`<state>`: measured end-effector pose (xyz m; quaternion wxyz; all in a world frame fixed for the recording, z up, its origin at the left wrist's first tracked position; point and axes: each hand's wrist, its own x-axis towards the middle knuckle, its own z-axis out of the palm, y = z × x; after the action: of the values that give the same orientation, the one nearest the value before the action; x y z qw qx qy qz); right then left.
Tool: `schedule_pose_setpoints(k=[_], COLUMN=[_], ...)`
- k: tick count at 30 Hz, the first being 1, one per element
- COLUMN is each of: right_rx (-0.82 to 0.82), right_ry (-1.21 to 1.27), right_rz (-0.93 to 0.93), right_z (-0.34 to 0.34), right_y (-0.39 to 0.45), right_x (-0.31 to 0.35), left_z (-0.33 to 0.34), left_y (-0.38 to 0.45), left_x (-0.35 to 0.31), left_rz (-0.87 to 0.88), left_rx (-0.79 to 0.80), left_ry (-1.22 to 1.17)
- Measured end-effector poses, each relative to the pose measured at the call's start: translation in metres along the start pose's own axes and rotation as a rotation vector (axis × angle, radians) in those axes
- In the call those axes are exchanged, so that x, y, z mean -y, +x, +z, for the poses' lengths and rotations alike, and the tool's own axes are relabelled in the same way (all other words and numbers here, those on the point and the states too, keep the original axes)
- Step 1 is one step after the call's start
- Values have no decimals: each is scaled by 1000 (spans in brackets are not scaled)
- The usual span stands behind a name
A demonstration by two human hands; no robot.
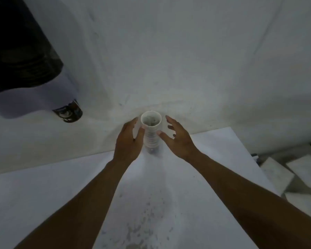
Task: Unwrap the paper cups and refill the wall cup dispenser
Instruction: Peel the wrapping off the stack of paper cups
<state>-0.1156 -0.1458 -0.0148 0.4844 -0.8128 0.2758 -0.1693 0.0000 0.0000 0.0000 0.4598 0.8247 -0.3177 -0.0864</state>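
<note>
A stack of white paper cups [151,133] stands upright on the white table [43,194], close to the wall, its open mouth facing up. My left hand [128,141] is against the stack's left side, thumb touching the top cups. My right hand [178,137] is just to the right, fingers spread, thumb tip next to the stack. Whether a clear wrapper still covers the cups cannot be told. A dark tube-shaped cup dispenser [22,51] hangs on the wall at the upper left, with its round lower opening [68,112] showing.
The white wall [187,51] rises right behind the table. The table's right edge runs down past my right forearm; beyond it lies a tiled floor [298,173].
</note>
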Motion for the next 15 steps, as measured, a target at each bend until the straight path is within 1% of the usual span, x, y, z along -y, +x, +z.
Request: schedule_pose_setpoints(k=[4, 7, 11, 15], right_rx=[83, 103, 69, 41], right_ry=[44, 103, 163, 201], right_rz=[38, 6, -12, -15], right_z=[8, 16, 26, 34], right_y=[22, 34, 39, 24], right_x=[-18, -24, -21, -17], left_z=[20, 28, 29, 18], left_y=[14, 19, 22, 10], left_x=[8, 13, 17, 13], left_rz=[-82, -133, -188, -173], left_rx=[50, 54, 90, 78], left_ry=[-226, -341, -427, -436])
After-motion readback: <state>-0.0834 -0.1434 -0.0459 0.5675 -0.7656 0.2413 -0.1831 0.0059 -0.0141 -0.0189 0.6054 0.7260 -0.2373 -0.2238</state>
